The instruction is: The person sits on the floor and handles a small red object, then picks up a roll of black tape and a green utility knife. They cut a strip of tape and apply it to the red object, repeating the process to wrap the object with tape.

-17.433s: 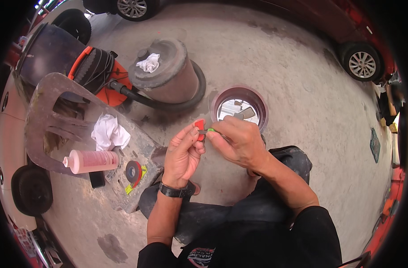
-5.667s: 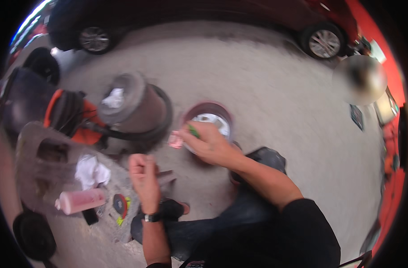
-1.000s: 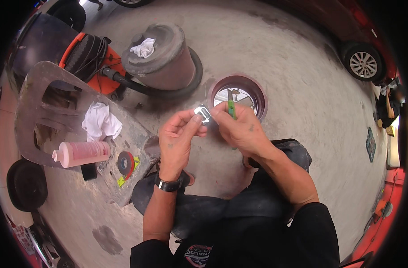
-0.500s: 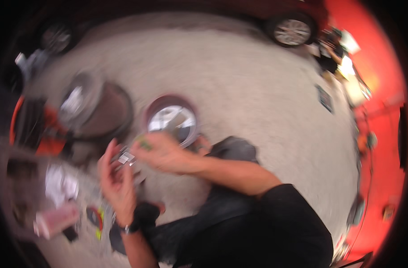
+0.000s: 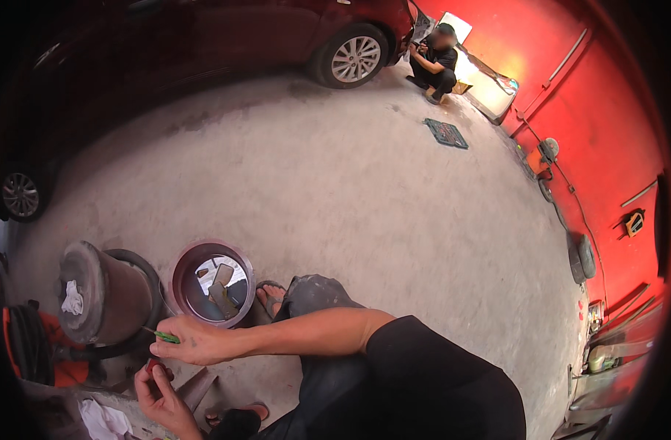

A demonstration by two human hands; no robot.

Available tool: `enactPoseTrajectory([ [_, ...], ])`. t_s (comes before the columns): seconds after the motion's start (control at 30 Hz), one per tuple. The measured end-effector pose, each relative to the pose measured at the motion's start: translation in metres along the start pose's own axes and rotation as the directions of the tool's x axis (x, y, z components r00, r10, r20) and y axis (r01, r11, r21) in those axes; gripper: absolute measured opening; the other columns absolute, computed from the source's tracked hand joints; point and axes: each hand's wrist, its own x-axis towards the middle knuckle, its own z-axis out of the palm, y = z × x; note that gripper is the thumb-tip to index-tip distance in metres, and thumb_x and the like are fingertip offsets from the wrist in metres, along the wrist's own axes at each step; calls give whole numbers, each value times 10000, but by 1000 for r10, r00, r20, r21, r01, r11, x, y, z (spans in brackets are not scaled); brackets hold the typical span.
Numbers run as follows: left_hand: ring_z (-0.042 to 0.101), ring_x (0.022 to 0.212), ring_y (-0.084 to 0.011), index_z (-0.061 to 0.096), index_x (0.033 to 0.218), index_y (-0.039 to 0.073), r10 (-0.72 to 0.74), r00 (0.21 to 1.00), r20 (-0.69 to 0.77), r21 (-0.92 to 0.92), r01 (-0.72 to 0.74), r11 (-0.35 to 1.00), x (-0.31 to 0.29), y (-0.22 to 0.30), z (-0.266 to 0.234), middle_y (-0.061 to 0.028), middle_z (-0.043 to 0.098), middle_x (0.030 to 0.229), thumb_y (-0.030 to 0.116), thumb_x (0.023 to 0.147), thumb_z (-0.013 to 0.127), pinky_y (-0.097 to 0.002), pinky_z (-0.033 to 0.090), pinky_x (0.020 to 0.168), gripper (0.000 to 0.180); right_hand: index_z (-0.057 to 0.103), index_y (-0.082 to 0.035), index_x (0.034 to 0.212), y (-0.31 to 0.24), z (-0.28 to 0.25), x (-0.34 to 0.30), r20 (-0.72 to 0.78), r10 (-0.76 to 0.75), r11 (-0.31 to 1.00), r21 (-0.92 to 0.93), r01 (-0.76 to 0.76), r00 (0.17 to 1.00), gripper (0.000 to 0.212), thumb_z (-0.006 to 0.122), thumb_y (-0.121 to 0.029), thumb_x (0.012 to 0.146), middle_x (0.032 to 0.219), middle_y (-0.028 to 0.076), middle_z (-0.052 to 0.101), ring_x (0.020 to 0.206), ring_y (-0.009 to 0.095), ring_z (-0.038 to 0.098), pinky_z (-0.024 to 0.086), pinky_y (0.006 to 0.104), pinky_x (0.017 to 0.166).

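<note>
My right hand [image 5: 196, 342] is closed around a small green-handled screwdriver [image 5: 166, 337], its thin metal shaft pointing left. Just below it, my left hand [image 5: 163, 402] pinches a small red piece [image 5: 154, 364] between thumb and fingers; part of the piece is hidden by them. The screwdriver's tip is above the red piece and apart from it. Beyond my right hand stands a dark reddish basin [image 5: 180, 287] of water, with several flat dark pieces [image 5: 221, 290] in it.
Left of the basin stand a grey-lidded drum [image 5: 115, 301], with a white rag [image 5: 73, 298] on it, and an orange-and-black machine [image 5: 38, 345]. A dark red car [image 5: 254, 37] is parked at the back. A person [image 5: 434, 62] squats by its end, near an open tool case [image 5: 446, 133].
The view has swung, so basin, drum and hands sit lower and farther left. My left fingers, spread around something shiny before, are now curled around a red piece. The screwdriver stays in my right hand.
</note>
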Motion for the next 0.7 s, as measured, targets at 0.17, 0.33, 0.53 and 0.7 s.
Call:
enactPoseTrajectory([
  [0.17, 675, 938, -152, 713, 1141, 4, -370, 924, 98, -225, 383, 896, 2, -17, -20, -60, 708, 1057, 112, 997, 686, -284, 545, 790, 182, 659, 41, 971, 21, 11, 16, 18, -250, 950, -187, 249, 968, 310, 686, -268, 976, 812, 121, 658, 757, 155, 630, 499, 345, 646],
  [0.33, 674, 846, -79, 703, 1120, -10, -361, 920, 151, -350, 391, 851, 7, 8, 1, -24, 716, 968, 121, 1013, 683, -235, 575, 718, 170, 697, 1, 1019, 2, 5, 9, 41, -21, 990, -139, 26, 999, 221, 667, -217, 1002, 825, 37, 713, 802, 75, 646, 525, 285, 682],
  [0.53, 682, 840, -87, 687, 1129, -30, -371, 906, 203, -487, 422, 765, -5, 11, -10, -46, 725, 976, 84, 1009, 680, -234, 576, 741, 166, 683, 9, 939, -9, 21, 3, -1, 28, 983, -181, -27, 1000, 237, 676, -226, 971, 758, 6, 659, 714, 60, 532, 437, 274, 603],
  [0.7, 698, 830, -104, 668, 1134, -37, -385, 902, 194, -515, 428, 743, -3, 15, 4, -60, 726, 988, 78, 1007, 679, -249, 583, 759, 172, 681, 20, 940, -5, 7, 7, 11, 22, 990, -142, -20, 1000, 244, 659, -220, 977, 777, 11, 670, 717, 59, 532, 439, 282, 602],
])
